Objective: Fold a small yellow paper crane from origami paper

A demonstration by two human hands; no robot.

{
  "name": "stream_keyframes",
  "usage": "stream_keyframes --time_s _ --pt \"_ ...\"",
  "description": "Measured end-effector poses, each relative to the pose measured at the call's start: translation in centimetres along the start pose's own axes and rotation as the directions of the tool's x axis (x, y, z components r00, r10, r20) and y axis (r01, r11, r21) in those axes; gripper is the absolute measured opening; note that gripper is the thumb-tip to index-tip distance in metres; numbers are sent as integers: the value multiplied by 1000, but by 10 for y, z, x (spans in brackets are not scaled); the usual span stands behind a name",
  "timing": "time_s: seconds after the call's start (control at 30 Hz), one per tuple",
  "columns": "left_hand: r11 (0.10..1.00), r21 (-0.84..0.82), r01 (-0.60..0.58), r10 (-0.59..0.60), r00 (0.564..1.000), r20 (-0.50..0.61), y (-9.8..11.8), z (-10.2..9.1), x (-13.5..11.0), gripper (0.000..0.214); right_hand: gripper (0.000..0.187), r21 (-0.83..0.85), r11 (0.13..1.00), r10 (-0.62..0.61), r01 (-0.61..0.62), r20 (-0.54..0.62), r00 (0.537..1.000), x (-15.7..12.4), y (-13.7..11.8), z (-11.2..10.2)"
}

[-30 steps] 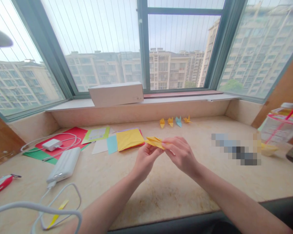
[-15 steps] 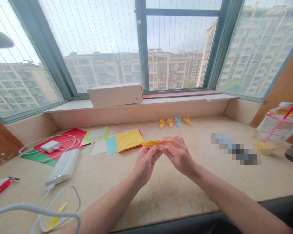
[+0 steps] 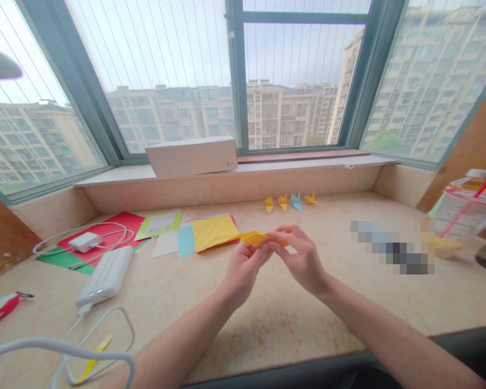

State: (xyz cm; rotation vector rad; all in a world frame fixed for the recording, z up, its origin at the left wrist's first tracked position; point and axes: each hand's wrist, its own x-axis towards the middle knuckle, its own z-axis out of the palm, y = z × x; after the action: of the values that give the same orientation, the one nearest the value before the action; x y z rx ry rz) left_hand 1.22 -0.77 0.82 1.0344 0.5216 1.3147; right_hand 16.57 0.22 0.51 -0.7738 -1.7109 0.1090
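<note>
Folded yellow origami paper (image 3: 253,237) is up over stone counter (image 3: 308,324), nr paper stack (image 3: 214,232). L hand (image 3: 245,267) clamped on its L end, R hand (image 3: 302,254) pinching its R end, fingertips close tog. White box (image 3: 192,156) on windowsill (image 3: 299,165); paper stack yellow on top; white power bank (image 3: 105,275) farther L; smallest, 4 paper cranes (image 3: 283,202) (3 yellow, 1 blue) in row nr back wall (image 3: 186,193).
</note>
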Motion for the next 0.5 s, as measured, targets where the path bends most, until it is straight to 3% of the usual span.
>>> stream_keyframes --time_s 0.3,0.5 --pt "990 137 -34 35 999 0 -1 -1 2 23 10 -141 990 -21 22 12 1000 2 4 -1" --pt "985 170 -44 44 999 2 -1 1 1 24 5 -151 989 -5 10 29 1000 2 2 -2"
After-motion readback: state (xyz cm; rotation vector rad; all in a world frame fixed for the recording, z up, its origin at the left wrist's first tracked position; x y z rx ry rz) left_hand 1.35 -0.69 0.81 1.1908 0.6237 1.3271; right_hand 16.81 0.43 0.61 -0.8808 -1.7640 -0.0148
